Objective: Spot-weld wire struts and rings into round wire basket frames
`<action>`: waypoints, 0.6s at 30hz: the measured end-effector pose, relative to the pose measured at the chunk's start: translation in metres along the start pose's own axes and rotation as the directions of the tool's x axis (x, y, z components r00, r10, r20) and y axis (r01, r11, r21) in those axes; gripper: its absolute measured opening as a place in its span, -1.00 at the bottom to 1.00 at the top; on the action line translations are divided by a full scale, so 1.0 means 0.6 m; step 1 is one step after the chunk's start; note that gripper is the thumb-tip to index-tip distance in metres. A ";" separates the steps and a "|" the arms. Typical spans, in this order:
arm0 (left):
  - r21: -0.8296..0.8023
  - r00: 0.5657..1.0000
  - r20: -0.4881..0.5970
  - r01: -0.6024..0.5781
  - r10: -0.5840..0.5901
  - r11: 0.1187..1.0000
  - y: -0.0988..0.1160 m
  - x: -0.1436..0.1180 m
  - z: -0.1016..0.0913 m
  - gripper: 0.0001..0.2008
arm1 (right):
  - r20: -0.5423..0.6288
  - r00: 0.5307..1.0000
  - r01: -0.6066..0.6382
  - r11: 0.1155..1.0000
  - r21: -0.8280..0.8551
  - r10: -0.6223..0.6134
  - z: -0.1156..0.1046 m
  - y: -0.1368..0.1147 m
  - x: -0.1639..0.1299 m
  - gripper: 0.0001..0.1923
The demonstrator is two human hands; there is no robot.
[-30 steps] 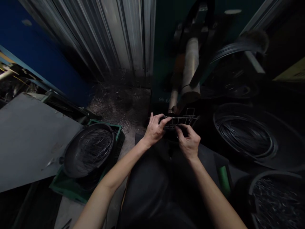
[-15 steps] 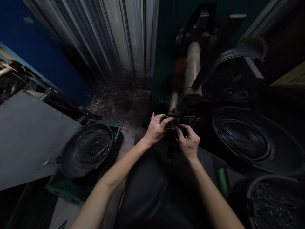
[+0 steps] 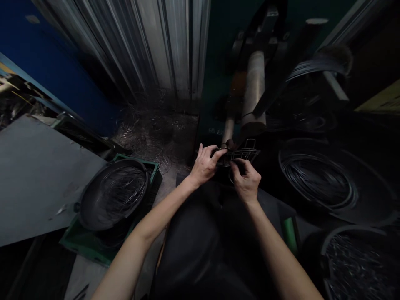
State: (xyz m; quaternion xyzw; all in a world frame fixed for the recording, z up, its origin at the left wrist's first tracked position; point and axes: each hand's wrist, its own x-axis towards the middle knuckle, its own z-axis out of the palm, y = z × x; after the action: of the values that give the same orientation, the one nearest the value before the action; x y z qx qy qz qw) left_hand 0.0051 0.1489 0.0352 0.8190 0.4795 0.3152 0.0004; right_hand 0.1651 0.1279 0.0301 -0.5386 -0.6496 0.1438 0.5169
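A small wire frame (image 3: 246, 155), like a rack of thin metal rods, is held up against the lower end of a machine's metal arm. My left hand (image 3: 204, 164) is closed on its left side, thumb and forefinger along the top wire. My right hand (image 3: 247, 177) pinches near the frame's lower middle; a thin curved wire shows beside its fingertips. What exactly the right fingertips hold is too dark to make out. Just above the frame are the machine's narrow rod (image 3: 228, 129) and the thicker metal cylinder (image 3: 254, 91).
At left, a black pan (image 3: 114, 193) of wire pieces rests on a green crate (image 3: 84, 246) beside a grey panel (image 3: 43, 179). Right are a basin (image 3: 375, 200) with wire rings and a tub (image 3: 325, 258) of small metal parts. Wire scraps (image 3: 153, 133) litter the floor.
The wire frame has tilted slightly and its right end has shifted a little left and up. Both hands keep nearly the same places. The view has moved slightly.
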 end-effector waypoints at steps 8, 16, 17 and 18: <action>0.019 1.000 0.017 0.002 -0.002 1.000 -0.005 0.001 0.004 -0.45 | 0.036 0.990 0.141 0.985 -0.095 -0.139 0.000 0.004 -0.001 -0.74; 0.034 1.000 -0.005 -0.010 0.010 0.999 -0.007 0.002 0.003 -0.51 | -0.004 0.984 0.179 0.976 -0.123 -0.181 0.006 0.009 -0.004 -0.69; 0.028 1.000 -0.005 -0.009 0.009 1.000 -0.007 0.003 0.002 -0.51 | -0.010 0.984 0.174 0.976 -0.130 -0.177 0.008 0.010 -0.004 -0.68; 0.022 1.000 -0.008 -0.008 0.009 1.000 -0.007 0.004 0.001 -0.51 | -0.018 0.985 0.167 0.977 -0.132 -0.171 0.009 0.011 -0.004 -0.68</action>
State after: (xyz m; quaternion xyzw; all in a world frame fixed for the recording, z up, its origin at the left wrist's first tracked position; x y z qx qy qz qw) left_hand 0.0030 0.1534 0.0347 0.8197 0.4794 0.3134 -0.0118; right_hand 0.1639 0.1304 0.0213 -0.5159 -0.6934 0.0489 0.5007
